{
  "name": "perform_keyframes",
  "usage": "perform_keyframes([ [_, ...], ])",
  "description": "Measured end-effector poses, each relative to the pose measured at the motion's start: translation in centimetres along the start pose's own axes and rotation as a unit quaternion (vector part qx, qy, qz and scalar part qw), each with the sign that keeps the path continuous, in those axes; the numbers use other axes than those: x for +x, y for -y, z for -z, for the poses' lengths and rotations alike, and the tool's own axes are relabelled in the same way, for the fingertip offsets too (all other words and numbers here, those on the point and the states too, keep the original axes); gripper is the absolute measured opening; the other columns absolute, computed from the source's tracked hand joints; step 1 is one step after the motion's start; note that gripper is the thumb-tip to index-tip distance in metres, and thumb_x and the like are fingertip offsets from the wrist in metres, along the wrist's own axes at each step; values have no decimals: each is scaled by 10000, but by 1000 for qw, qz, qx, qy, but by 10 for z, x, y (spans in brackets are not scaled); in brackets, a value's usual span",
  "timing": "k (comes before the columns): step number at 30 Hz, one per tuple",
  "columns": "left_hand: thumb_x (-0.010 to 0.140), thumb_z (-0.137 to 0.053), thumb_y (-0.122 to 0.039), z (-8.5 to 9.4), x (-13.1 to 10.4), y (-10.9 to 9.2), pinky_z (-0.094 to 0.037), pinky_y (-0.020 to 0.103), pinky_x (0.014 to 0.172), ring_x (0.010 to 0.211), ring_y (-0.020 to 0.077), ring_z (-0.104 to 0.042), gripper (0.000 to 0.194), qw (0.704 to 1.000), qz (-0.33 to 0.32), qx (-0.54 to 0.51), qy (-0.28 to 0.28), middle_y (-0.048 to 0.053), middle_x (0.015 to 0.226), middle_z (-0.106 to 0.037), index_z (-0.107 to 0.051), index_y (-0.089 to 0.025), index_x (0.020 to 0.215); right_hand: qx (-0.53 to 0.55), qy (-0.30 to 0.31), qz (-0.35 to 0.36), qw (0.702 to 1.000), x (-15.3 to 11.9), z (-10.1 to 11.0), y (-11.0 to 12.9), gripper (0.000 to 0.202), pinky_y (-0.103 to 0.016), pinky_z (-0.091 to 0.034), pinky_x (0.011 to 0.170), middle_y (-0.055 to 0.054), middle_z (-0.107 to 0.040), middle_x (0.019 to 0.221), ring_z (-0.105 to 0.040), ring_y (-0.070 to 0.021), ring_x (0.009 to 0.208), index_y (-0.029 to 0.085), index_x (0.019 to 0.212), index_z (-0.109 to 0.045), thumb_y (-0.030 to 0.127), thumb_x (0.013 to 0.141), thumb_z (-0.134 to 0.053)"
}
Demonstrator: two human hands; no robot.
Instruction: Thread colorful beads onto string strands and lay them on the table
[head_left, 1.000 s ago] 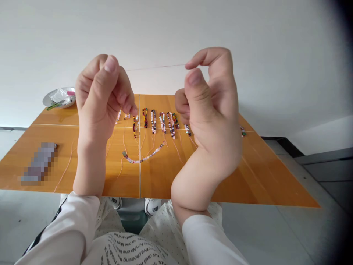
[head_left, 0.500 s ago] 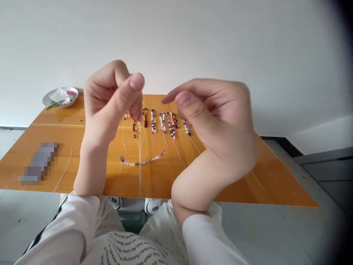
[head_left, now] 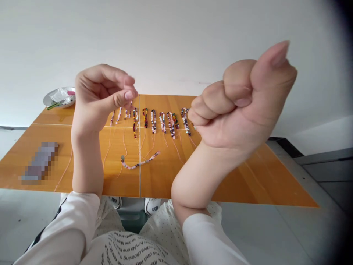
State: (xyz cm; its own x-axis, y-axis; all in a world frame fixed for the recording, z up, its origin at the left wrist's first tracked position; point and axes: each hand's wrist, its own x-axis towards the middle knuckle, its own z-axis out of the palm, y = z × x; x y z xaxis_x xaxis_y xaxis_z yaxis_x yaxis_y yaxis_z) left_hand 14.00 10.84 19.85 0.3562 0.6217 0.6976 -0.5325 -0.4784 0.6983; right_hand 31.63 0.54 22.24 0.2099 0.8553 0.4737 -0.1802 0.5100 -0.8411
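The right hand (head_left: 242, 103) has swung up and away from the left hand (head_left: 95, 101), fingers curled tight; the left's thumb and fingertips press together, any pinched thread indiscernible. Below, between the forearms, a curved bead strand (head_left: 133, 167) shows against the tabletop (head_left: 171, 184).

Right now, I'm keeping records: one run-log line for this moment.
left hand: raised, fingers bent, hold unclear | right hand: raised, fingers curled, hold unclear | beaded strand: curved, on table
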Motion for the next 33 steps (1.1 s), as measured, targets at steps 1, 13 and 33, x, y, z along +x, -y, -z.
perform_keyframes([
  [1,811,-755,-136,2,0,2,-580,186,522,567,79,-673,76,999,27,-26,16,3,735,-748,-784,-204,793,8,1,-27,1000,0,-4,2,783,-266,13,354,90,-19,466,-14,-36,391,208,476,-164,469,590,-893],
  [13,811,-731,-197,34,14,19,-232,119,294,333,8,-381,161,985,163,-51,22,-44,522,-599,-598,-188,720,74,49,0,996,8,2,-15,364,-223,-39,329,105,-49,516,12,-75,431,263,758,-465,414,763,-796],
  [33,846,-742,-328,-25,-4,0,-68,271,400,411,33,-141,224,999,28,35,23,-62,453,-251,-767,-163,698,-79,10,98,992,3,-18,-30,452,-283,-116,487,62,-242,510,-138,-61,476,190,533,-500,392,849,-751],
])
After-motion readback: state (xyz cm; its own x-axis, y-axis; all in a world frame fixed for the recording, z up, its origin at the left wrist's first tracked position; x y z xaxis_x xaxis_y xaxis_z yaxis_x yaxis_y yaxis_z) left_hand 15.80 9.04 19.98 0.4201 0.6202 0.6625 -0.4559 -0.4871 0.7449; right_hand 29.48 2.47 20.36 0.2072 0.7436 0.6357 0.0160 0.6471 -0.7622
